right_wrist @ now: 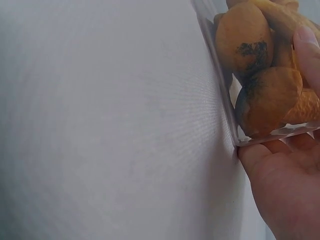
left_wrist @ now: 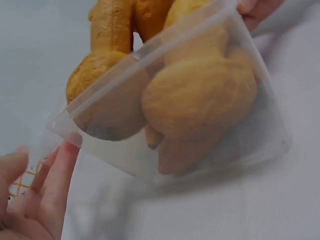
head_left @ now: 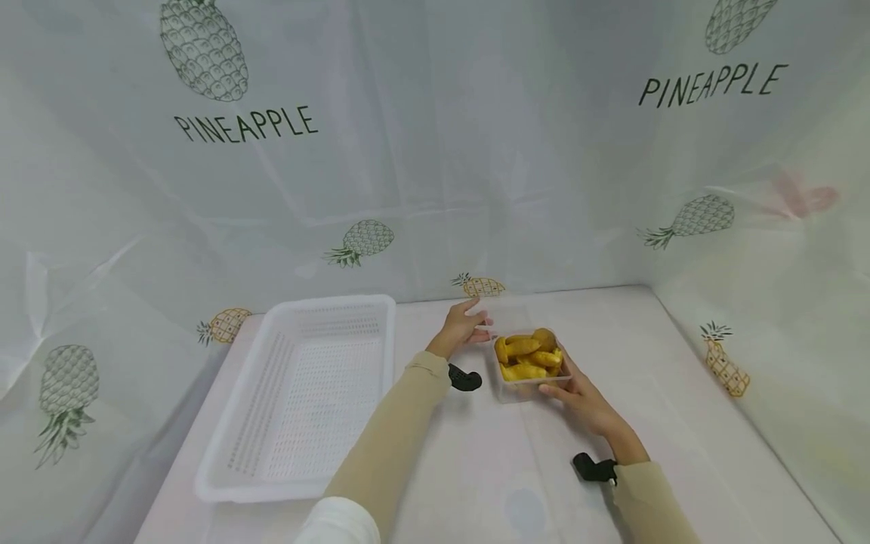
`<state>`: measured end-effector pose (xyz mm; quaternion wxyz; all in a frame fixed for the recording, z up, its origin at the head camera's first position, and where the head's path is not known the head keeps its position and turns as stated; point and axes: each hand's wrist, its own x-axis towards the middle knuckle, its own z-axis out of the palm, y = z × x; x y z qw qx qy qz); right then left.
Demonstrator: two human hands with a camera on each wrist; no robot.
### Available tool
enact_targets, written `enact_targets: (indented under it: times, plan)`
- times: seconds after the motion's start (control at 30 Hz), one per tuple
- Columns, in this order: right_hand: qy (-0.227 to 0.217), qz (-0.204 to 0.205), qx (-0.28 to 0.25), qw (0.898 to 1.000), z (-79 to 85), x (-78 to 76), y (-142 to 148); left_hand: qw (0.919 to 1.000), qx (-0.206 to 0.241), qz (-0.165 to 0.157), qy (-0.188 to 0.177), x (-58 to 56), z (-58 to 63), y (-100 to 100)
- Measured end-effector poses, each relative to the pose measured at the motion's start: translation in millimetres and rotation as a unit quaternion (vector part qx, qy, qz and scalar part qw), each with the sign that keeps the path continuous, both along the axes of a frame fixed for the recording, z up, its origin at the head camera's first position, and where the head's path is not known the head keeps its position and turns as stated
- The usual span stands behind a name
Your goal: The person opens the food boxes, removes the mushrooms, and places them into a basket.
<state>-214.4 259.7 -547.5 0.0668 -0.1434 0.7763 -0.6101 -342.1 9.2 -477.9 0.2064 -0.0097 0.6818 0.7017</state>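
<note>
A clear plastic box (head_left: pixel 533 387) holds several yellow-brown mushrooms (head_left: pixel 523 347), some with dark patches. My right hand (head_left: pixel 587 400) grips its right side, thumb on the near side and fingers around and below, as the right wrist view also shows. From the left, my left hand (head_left: pixel 461 329) reaches to the box's far left corner. In the left wrist view its extended fingertip (left_wrist: pixel 73 140) touches the clear plastic, while the thumb stands apart. A faint clear flap (head_left: pixel 511 319) shows behind the box; whether it is a lid is hard to tell. The box looks tilted in the left wrist view.
A white perforated plastic basket (head_left: pixel 231 408) stands on the left of the pale table (head_left: pixel 469 483). A translucent sheet printed with pineapples (head_left: pixel 442 151) hangs behind the table and at its sides. Black wrist devices (head_left: pixel 465 378) sit on both arms.
</note>
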Motion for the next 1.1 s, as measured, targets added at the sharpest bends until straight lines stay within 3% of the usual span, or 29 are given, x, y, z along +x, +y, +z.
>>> enact_targets:
  times: [0.2, 0.37, 0.57, 0.73, 0.9, 1.1]
  plan:
    - [-0.006, -0.006, 0.010, 1.000, 0.6, 1.3, -0.1, 0.9983, -0.031, -0.024, 0.042, -4.7, 6.4, -2.8]
    - [-0.007, -0.002, 0.003, 1.000, 1.0, 1.2, -0.2, 0.9852, -0.115, -0.026, 0.125, -5.9, 21.7, -6.2]
    - [-0.013, 0.001, -0.006, 1.000, 0.0, 1.3, -1.1, 0.9569, -0.148, -0.031, 0.248, 3.7, 44.1, -12.8]
    - [-0.003, 0.008, -0.022, 1.000, -1.7, 0.6, -1.6, 0.9261, -0.154, -0.103, 0.329, 13.5, 51.8, -11.5]
    - [0.006, 0.007, -0.023, 1.000, -1.3, 1.1, -1.6, 0.8972, -0.163, -0.193, 0.362, 23.2, 48.4, -5.8]
    - [0.005, -0.012, -0.019, 1.000, -1.1, 3.1, -3.1, 0.8635, -0.201, -0.267, 0.378, 30.9, 36.8, 4.6]
